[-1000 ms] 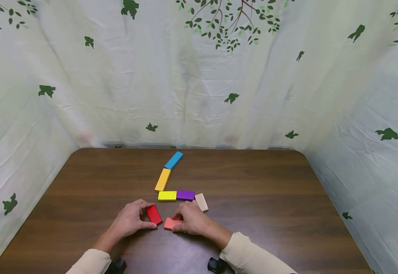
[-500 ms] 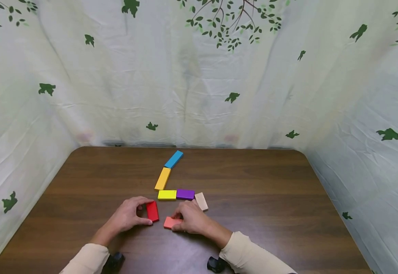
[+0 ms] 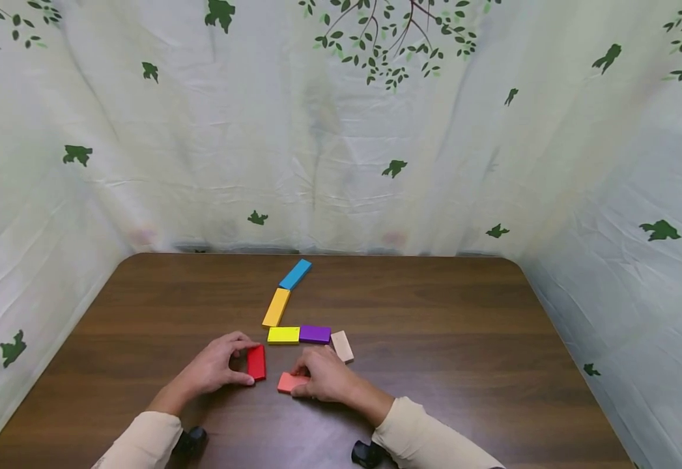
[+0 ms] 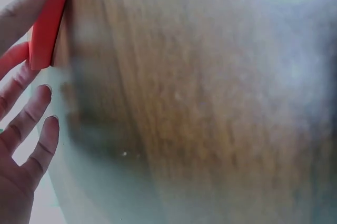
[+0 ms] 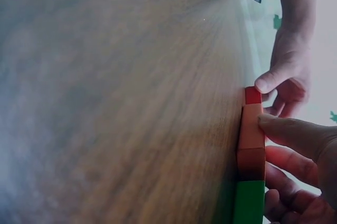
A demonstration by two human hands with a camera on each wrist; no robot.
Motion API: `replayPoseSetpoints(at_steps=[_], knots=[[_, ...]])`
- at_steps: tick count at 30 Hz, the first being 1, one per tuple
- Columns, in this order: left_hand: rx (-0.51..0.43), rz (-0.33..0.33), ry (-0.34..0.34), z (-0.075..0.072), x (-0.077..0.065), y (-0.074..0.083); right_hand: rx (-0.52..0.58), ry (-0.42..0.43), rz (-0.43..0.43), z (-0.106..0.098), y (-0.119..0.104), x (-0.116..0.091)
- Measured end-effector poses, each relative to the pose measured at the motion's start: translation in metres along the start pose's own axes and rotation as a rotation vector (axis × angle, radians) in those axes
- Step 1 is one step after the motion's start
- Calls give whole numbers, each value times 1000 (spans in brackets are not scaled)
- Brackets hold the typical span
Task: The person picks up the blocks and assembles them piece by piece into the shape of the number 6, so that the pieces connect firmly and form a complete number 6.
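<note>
My left hand [image 3: 213, 366] pinches a red block [image 3: 256, 363] between thumb and index finger, thumb at its near end. The block stands lengthwise away from me, tilted slightly. In the left wrist view, the other fingers spread apart beside the red block [image 4: 48, 29]. To the right, my right hand [image 3: 330, 378] holds a salmon-pink block [image 3: 288, 383] with its thumb on the near side. A gap separates it from the red one. A green block [image 5: 249, 203] shows behind the salmon block [image 5: 251, 129] in the right wrist view; the hand hides it from the head view.
Beyond the hands, a yellow block [image 3: 284, 335] and a purple block [image 3: 314, 335] lie end to end. A beige block [image 3: 342, 346] angles off at the right. Orange [image 3: 276, 307] and blue [image 3: 296, 274] blocks lead toward the far edge of the wooden table [image 3: 434, 312].
My left hand has drawn the red block leftward, away from the salmon block, and turned it straighter. The right hand keeps its place on the salmon block.
</note>
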State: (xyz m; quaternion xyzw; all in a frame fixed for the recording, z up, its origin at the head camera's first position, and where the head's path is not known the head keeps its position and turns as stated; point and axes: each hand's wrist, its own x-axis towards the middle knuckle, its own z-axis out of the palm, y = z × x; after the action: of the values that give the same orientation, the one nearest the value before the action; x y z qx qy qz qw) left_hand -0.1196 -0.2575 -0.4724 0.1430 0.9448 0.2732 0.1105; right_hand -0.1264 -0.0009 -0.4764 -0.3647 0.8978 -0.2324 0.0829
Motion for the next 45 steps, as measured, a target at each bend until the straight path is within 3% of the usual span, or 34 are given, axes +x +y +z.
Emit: replayPoseSetpoints(at_steps=[5, 23, 32, 45], knots=[[1, 20, -1, -4, 2, -4, 17, -1, -8, 1, 0, 0], [1, -89, -51, -15, 12, -6, 21, -6, -7, 1, 0, 1], [62, -70, -62, -18, 20, -5, 18, -12, -10, -2, -1, 2], [45, -20, -48, -20, 24, -10, 18, -8, -6, -2, 0, 3]])
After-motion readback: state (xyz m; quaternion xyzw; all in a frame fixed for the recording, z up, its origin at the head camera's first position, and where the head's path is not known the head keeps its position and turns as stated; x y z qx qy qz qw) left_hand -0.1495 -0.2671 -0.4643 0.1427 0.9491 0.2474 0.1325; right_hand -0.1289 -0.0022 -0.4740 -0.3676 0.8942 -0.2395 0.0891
